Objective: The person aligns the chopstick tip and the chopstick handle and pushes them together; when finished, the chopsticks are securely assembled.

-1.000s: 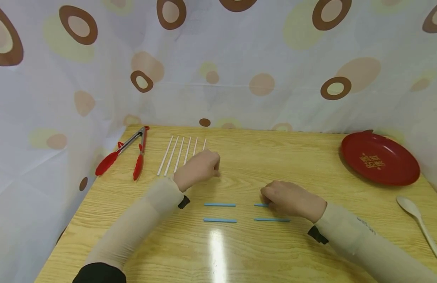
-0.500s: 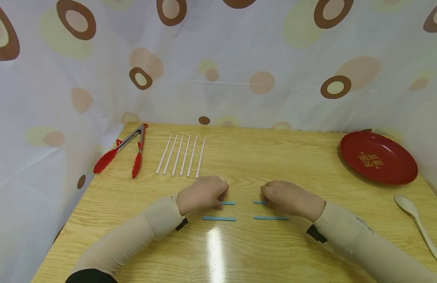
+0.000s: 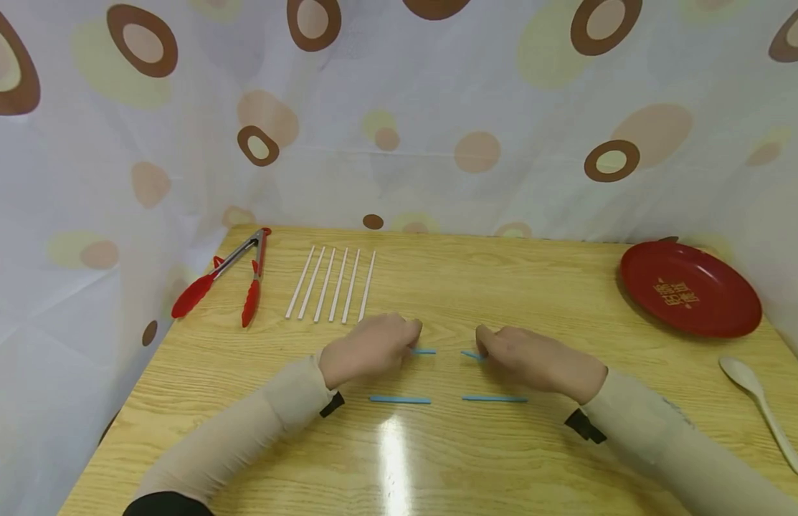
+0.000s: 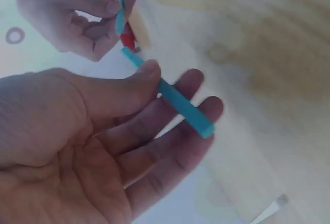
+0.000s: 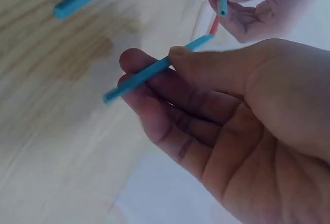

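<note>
My left hand [image 3: 371, 349] pinches a short blue stick [image 4: 183, 105] between thumb and fingertips, its ends sticking out on both sides. In the right wrist view my right hand [image 5: 227, 115] pinches a similar blue stick [image 5: 142, 78] the same way. Both hands are over the middle of the table, with a gap between them, and the two sticks point roughly toward each other. Nearer the front edge, two more blue sticks lie flat in a row, a left one [image 3: 400, 399] and a right one [image 3: 495, 398].
Several thin white sticks [image 3: 338, 285] lie side by side behind my left hand. Red-tipped tongs [image 3: 250, 297] lie spread at the back left. On the right are a red oval plate [image 3: 721, 287] and a pale spoon [image 3: 763, 408]. A patterned cloth [image 3: 424, 186] encloses the wooden table [image 3: 534, 287].
My left hand came from beside the white sticks to the rear left blue stick and picked it up. The right hand lifted the rear right blue stick. Both sticks have moved slightly away from me.
</note>
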A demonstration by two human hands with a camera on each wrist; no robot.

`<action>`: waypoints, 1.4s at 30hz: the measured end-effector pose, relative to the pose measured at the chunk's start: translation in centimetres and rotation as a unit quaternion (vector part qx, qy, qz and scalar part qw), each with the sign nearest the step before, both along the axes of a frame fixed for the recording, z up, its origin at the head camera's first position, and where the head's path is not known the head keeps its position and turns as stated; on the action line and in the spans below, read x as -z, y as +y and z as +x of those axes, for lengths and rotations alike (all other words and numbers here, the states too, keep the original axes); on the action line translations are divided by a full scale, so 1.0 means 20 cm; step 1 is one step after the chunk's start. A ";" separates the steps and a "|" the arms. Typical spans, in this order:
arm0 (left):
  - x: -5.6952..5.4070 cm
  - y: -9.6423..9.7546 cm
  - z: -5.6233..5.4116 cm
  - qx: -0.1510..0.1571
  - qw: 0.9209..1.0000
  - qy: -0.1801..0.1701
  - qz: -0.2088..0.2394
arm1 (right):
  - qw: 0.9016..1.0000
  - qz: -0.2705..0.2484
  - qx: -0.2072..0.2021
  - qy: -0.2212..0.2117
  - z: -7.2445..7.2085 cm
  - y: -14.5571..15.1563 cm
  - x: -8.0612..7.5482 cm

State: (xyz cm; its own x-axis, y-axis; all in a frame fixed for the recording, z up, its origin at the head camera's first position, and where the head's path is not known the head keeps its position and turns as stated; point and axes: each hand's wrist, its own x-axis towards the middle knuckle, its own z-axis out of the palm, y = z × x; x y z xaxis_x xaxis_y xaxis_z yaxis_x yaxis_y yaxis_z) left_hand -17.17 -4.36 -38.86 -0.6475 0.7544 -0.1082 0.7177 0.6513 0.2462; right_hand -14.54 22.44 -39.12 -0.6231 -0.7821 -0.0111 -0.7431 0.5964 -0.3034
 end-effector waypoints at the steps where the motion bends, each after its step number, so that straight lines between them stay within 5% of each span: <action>1: -0.01 0.00 -0.01 -0.003 1.000 0.003 0.009 | 1.000 -0.006 0.002 0.001 0.00 0.00 -0.01; 10: -0.12 0.04 -0.06 -0.038 0.998 0.014 0.049 | 0.997 -0.006 0.039 0.069 -0.03 0.00 -0.11; 18: -0.21 0.07 -0.06 -0.034 0.995 0.055 0.072 | 0.987 -0.057 0.004 0.150 -0.06 -0.01 -0.17; 23: -0.25 0.08 -0.07 -0.037 0.993 0.078 0.075 | 0.985 -0.059 0.005 0.159 -0.07 -0.02 -0.20; 33: -0.28 0.10 -0.07 -0.039 0.991 0.094 0.091 | 0.988 -0.059 0.017 0.144 -0.07 -0.02 -0.24; 42: -0.25 0.10 -0.06 -0.024 0.982 0.152 0.107 | 0.979 -0.053 0.034 0.193 -0.07 -0.02 -0.24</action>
State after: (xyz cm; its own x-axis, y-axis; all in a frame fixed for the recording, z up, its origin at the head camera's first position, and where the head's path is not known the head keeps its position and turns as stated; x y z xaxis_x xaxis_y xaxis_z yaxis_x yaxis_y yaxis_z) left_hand -18.47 -2.42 -33.76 -0.6606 0.7070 0.2527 0.7492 0.6425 0.1608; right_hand -15.94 22.04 -34.27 -0.6162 -0.7222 0.3143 -0.7737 0.6297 -0.0698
